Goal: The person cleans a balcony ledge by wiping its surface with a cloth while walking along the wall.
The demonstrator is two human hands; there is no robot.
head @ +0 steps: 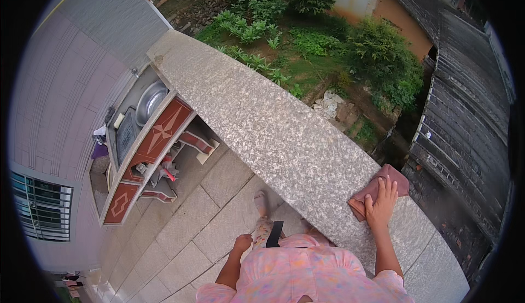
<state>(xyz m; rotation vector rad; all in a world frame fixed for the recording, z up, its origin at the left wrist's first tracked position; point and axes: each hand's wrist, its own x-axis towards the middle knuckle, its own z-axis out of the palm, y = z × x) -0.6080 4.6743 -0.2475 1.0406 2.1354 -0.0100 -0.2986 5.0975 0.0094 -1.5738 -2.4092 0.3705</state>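
My right hand [381, 199] lies on a folded reddish-brown cloth [391, 180], pressing it against the top of a speckled granite parapet [279, 126]. The fingers are spread over the cloth, and one corner of it reaches the parapet's outer edge. A browner fold of the cloth shows beside my thumb. My left hand [243, 242] hangs low at my side above the paved floor. Its fingers are curled in, with nothing visible in them.
Beyond the parapet the ground drops to a garden with shrubs [379, 53] and a tiled roof [463, 131]. To the left stands an outdoor washing counter [160, 129] holding a metal basin [151, 102]. My foot [260, 202] stands on large floor tiles [213, 229].
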